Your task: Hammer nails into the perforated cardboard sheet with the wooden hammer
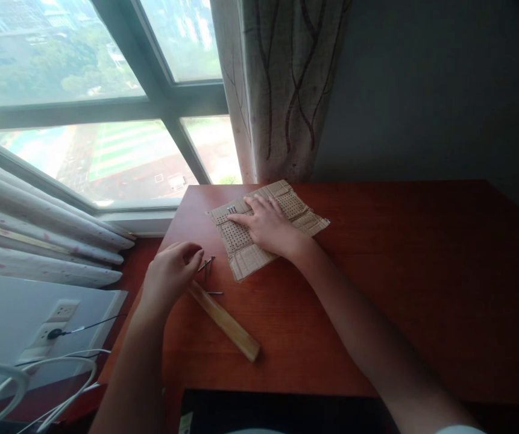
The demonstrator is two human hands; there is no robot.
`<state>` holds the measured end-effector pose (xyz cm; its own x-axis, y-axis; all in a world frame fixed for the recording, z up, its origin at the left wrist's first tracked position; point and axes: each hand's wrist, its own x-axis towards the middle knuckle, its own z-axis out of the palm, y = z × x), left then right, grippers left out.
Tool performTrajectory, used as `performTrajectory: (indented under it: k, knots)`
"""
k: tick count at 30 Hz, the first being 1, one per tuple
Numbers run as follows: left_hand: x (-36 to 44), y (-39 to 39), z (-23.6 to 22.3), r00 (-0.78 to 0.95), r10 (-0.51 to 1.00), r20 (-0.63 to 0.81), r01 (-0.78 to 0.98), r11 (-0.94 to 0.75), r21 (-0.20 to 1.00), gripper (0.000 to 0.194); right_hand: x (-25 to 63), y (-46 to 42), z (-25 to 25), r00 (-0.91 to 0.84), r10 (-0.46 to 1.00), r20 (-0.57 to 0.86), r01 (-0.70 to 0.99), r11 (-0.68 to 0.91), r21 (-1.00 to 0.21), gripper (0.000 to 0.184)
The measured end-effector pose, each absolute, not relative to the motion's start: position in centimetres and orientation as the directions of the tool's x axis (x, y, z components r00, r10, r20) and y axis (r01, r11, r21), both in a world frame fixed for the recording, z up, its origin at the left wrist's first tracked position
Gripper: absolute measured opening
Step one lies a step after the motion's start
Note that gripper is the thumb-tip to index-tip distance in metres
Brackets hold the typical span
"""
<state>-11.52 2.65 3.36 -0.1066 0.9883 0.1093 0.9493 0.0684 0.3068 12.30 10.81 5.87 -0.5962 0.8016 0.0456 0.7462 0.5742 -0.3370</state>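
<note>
The right hand [270,226] lies spread, palm down, on a creased cardboard sheet [311,224] punched with rows of small holes, covering the middle of it. The sheet lies askew near the back left corner of the reddish-brown wooden desk [399,283], its far corner at the back edge by the patterned curtain [286,90]. A few upright nails [232,209] stand in the holes just beyond the right thumb.

The left hand [173,271] is raised by the desk's left edge, fingers curled and narrowed toward the thumb; whether something small is pinched there I cannot tell.

Loose nails [208,265] lie crossed in the gap between the left hand and the cardboard, with a single nail [215,293] nearer the wearer. Beside that one, a wooden bar [227,322] slants across the desk, its far end hidden behind the left hand.

The right forearm cuts across the desk from the lower right. To the left are a window [160,111], a second curtain [42,229], wall sockets [64,310] with a black plug [54,333], and looping white cables [72,361].
</note>
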Motion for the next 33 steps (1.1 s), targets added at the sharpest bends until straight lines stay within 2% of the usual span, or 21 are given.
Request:
performTrajectory:
  k: [4,8,22,27,30,33]
  knots:
    - [-10.3,4.2,4.4,-0.094,0.962,0.258,0.920,-0.015,0.392,0.024,12.3,10.9,5.7,-0.597,0.801,0.044,0.744,0.574,-0.342,0.057]
    - [-8.8,6.4,4.8,-0.040,0.942,0.332,0.872,-0.129,0.473,0.024,12.3,11.0,5.6,-0.601,0.797,0.062,0.736,0.582,-0.345,0.056]
    - [-6.5,10.4,5.6,0.021,0.928,0.371,0.847,-0.213,0.488,0.022,12.4,11.0,5.8,-0.602,0.796,0.064,0.739,0.586,-0.332,0.056]
    - [-5.9,10.9,5.6,-0.057,0.875,0.481,0.841,-0.218,0.496,0.019,12.4,10.8,6.1,-0.597,0.800,0.059,0.742,0.578,-0.339,0.052]
    - [-6.0,10.9,6.5,-0.173,0.825,0.537,0.811,-0.190,0.554,0.020,12.3,10.9,5.9,-0.595,0.802,0.051,0.743,0.572,-0.347,0.052]
    - [-6.8,10.1,8.0,-0.267,0.804,0.531,0.778,-0.145,0.611,0.023,12.3,11.1,5.6,-0.595,0.802,0.054,0.740,0.573,-0.352,0.052]
